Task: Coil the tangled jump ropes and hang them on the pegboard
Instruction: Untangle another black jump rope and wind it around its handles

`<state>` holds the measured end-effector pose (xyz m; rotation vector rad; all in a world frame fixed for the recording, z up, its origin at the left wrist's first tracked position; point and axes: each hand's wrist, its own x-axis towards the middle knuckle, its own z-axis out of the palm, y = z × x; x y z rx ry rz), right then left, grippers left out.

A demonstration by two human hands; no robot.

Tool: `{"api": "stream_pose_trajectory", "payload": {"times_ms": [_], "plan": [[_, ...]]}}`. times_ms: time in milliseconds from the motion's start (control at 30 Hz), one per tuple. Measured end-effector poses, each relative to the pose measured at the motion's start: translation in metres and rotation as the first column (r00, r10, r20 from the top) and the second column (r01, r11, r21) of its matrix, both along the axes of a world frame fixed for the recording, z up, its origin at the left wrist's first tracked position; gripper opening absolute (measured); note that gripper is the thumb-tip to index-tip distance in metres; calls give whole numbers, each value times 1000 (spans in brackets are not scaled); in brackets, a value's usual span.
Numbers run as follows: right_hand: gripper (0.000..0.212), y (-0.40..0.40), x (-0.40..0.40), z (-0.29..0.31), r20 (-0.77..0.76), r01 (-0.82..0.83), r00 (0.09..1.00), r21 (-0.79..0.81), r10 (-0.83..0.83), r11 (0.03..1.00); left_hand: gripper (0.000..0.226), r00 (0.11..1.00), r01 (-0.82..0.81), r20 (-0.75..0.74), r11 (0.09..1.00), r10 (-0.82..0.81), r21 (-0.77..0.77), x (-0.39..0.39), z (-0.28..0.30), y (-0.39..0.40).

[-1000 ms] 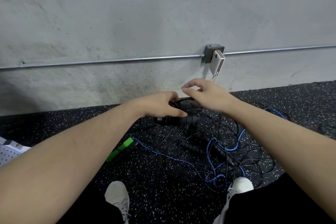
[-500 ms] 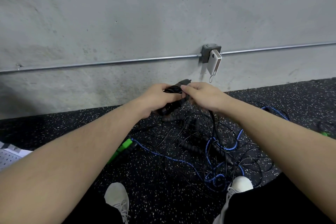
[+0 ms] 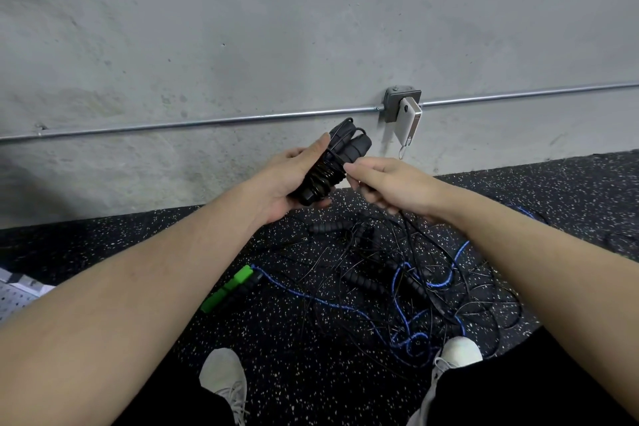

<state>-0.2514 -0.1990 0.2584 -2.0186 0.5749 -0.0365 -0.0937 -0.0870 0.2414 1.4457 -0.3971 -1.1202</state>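
- Speckled black rubber floor below a concrete wall holds the tangled ropes.
- Left hand grips paired black foam handles; right hand pinches thin black cord.
- Wrap snugly, feeding slack gradually.

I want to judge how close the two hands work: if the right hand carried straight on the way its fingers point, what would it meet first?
Probably the black handles that the left hand grips; the right hand points toward them, almost touching, though depth is unclear.
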Motion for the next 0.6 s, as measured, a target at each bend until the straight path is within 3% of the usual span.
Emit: {"api": "stream_pose_trajectory", "payload": {"times_ms": [200,400,600], "plan": [[37,0,0,0,9,14,1000,15,-14,1000,58,999,-5,44,1000,4,27,2,4,3],[40,-6,-5,-2,29,71,997,3,-71,998,44,998,44,36,999,-44,18,3,11,5],[27,-16,-10,-6,55,15,998,133,-22,991,29,997,75,-3,997,-75,28,9,17,9]]}}
